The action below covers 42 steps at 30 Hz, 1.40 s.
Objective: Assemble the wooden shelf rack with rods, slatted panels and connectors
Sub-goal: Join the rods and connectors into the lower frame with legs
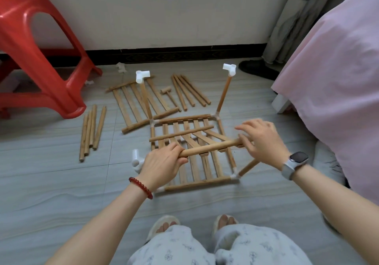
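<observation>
Head view: a slatted panel [202, 147] is held tilted over the part-built rack frame [196, 183] on the floor, its end rod wrapped by the left hand [162, 167]; right hand [261, 141], blurred, fingers spread loosely at the rod's far end, grip unclear. A white connector [137, 160] beside the left knuckles is half hidden. No writing is legible.

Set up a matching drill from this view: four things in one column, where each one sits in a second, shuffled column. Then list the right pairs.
Things
1. wooden mallet
2. red stool
3. smartwatch
4. bead bracelet

Places
A. on the right wrist
B. on the floor at far left, by the wall
C. on the left wrist
D. on the floor between the loose slatted panel and a bundle of rods

Pairs: 1-D, 2-B, 3-A, 4-C
</observation>
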Available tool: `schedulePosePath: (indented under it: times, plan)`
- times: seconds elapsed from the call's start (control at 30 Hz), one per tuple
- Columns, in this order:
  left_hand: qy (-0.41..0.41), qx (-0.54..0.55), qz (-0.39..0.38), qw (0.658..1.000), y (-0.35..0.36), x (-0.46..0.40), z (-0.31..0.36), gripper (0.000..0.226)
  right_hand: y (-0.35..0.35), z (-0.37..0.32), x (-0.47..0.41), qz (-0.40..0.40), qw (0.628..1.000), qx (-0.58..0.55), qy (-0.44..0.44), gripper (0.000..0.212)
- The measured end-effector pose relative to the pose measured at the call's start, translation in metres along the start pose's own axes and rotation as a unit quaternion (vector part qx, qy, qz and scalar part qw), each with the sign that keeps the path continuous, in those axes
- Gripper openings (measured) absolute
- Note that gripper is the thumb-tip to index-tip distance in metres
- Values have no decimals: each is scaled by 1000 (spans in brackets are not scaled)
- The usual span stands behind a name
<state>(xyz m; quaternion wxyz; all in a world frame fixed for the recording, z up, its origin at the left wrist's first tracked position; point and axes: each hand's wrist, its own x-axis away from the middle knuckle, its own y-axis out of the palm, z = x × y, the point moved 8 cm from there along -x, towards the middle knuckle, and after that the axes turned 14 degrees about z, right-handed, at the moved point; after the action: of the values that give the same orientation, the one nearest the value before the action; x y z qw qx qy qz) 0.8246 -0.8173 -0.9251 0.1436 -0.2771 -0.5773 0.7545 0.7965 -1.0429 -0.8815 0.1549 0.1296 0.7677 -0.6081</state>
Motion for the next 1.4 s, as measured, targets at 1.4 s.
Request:
schedulePosePath:
  times: [1.4]
  plan:
    - [100,225,-163,955,58,-82,144,32,52,80,30,-119,895,-266,338,20]
